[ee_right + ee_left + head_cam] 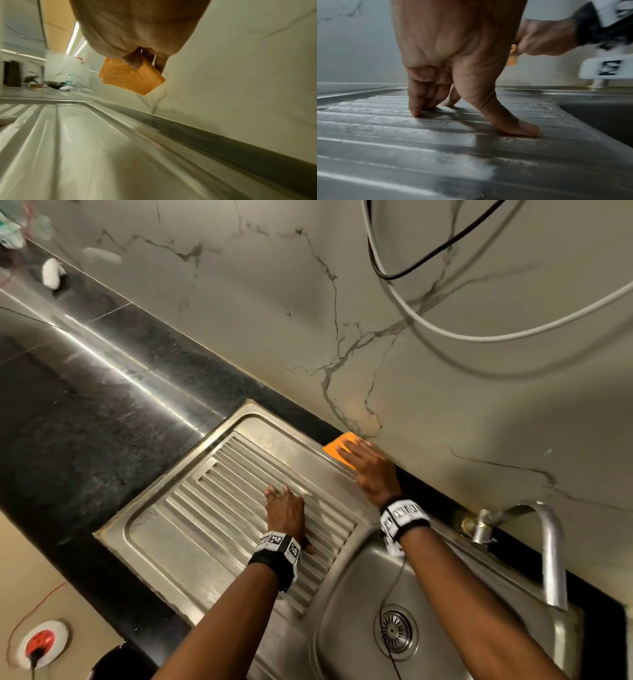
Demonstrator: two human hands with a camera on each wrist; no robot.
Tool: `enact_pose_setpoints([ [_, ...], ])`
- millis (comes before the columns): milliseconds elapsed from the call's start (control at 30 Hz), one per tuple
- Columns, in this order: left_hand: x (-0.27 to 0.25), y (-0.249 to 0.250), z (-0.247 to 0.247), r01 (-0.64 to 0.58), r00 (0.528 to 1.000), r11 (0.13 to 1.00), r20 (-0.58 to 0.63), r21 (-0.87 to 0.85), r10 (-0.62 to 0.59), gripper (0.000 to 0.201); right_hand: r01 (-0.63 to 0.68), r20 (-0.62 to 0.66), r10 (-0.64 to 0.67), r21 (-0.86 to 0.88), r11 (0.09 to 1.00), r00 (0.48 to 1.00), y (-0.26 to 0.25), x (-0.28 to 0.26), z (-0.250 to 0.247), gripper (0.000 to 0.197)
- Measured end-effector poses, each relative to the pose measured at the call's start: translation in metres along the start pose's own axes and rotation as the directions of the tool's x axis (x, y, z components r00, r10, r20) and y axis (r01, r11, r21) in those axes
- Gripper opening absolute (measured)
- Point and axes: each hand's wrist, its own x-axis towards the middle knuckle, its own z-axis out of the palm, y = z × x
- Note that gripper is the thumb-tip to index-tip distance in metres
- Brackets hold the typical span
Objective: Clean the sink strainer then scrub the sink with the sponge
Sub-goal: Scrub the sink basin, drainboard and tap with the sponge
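Observation:
My right hand [363, 463] pinches an orange sponge [337, 450] at the back edge of the steel drainboard [191, 546], close against the marble wall. In the right wrist view the sponge [130, 79] hangs clear above the drainboard, held between thumb and fingers [135, 62]. My left hand [284, 508] holds nothing. Its fingertips [415, 112] and thumb rest on the drainboard's ribs [385, 121]. The round metal strainer [397, 630] sits in the drain at the bottom of the sink basin [346, 621], to the right of both hands.
A curved metal tap [551, 546] stands at the basin's back right. White and black cables [428, 313] hang along the wall above. Black granite counter [85, 405] stretches left, with a white object [51, 273] far back. A thin wire [394, 594] runs from my right wrist over the basin.

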Motion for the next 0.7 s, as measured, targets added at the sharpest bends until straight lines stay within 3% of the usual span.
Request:
enact_pose_setpoints([
  [133,0.002,0.002,0.001,-0.002,1.0,1.0,0.005,0.015,0.002,0.142,0.138,0.147,-0.131,-0.041,0.99,0.981,-0.011,0.084,0.028,0.07],
  [233,0.002,0.002,-0.002,0.009,1.0,1.0,0.023,0.021,-0.009,0.14,0.156,0.32,-0.11,-0.121,0.98,0.941,-0.005,0.095,0.044,0.071],
  [367,-0.001,0.001,-0.008,0.013,1.0,0.999,0.021,0.031,-0.014,0.14,0.128,0.31,-0.057,-0.212,0.969,0.949,0.008,0.065,0.05,0.077],
  [500,-0.009,-0.009,0.005,0.046,0.999,0.993,-0.024,-0.11,-0.049,0.153,0.047,0.246,0.015,-0.246,0.968,0.969,0.038,0.014,0.04,0.085],
  [700,-0.019,-0.02,0.013,-0.001,0.996,0.978,-0.086,-0.209,-0.018,0.134,-0.176,0.246,0.246,-0.276,0.945,0.937,0.053,-0.062,0.022,0.087],
])
